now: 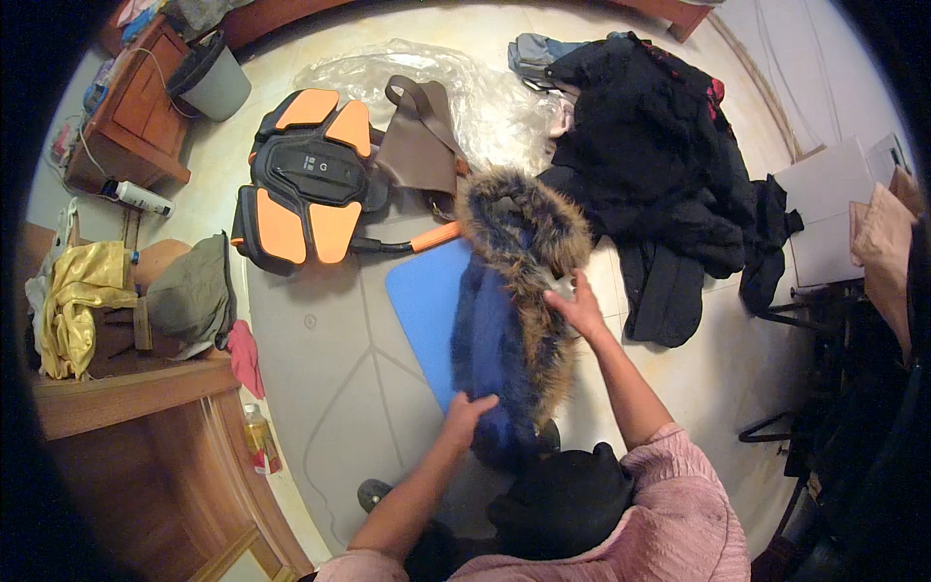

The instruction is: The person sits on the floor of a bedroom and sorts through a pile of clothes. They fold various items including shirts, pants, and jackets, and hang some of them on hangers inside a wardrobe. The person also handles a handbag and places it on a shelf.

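Observation:
A dark blue garment (486, 331) with a brown fur trim (547, 356) extends away from my lap. Its fur-edged collar or hood (524, 218) lies at the far end. My left hand (465, 418) grips the near left side of the blue cloth, its thumb side on top and the other fingers hidden. At the right edge of the fur is my right hand (578, 309), thumb and forefinger spread apart, the thumb against the trim. Under the garment are a blue mat (422, 298) and a grey mat (320, 364).
Beyond lie a black-and-orange massager-like device (309, 171), a brown bag (418, 138) and clear plastic wrap (465, 87). Black clothing (647, 138) is heaped at right, near a dark-framed chair (793, 316). A wooden cabinet (124, 385) and a bottle (260, 440) border the left.

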The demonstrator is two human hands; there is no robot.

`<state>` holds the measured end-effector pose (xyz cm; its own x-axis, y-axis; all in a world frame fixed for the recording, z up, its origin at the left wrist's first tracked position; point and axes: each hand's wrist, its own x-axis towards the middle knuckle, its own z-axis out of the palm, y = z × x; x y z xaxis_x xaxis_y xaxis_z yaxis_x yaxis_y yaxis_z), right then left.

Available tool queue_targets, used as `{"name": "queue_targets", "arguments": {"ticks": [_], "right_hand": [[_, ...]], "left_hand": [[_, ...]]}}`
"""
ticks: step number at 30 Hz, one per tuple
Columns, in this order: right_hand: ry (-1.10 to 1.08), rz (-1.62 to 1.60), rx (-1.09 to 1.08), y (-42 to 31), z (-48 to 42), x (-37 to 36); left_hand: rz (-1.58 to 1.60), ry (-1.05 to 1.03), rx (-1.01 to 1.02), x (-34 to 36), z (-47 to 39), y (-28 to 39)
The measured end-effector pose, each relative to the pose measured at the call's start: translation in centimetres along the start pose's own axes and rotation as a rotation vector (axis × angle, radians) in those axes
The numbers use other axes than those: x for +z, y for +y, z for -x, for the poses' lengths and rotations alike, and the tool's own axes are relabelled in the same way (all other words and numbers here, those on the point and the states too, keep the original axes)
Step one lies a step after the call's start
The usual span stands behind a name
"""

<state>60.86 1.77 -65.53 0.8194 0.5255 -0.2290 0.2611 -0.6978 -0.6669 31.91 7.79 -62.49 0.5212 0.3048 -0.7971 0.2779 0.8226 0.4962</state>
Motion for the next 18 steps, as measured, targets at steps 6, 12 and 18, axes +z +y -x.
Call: {"name": "queue_targets", "arguments": {"ticks": [6, 12, 18], "right_hand": [[-0.238, -0.122, -0.053, -2.0, 2.6, 3.8], [-0.301, -0.943, 0.186, -7.3, 0.7, -6.5], [-0.319, -1.093, -0.076, -11.5, 3.4, -12.9]], "left_hand": [[0.212, -0.023, -0.060, -3.1, 0.6, 1.8], [0.121, -0.129, -0.060, -3.7, 2.2, 6.3], [-0.067, -0.028, 0.039, -4.2, 0.4, 4.8]]}}
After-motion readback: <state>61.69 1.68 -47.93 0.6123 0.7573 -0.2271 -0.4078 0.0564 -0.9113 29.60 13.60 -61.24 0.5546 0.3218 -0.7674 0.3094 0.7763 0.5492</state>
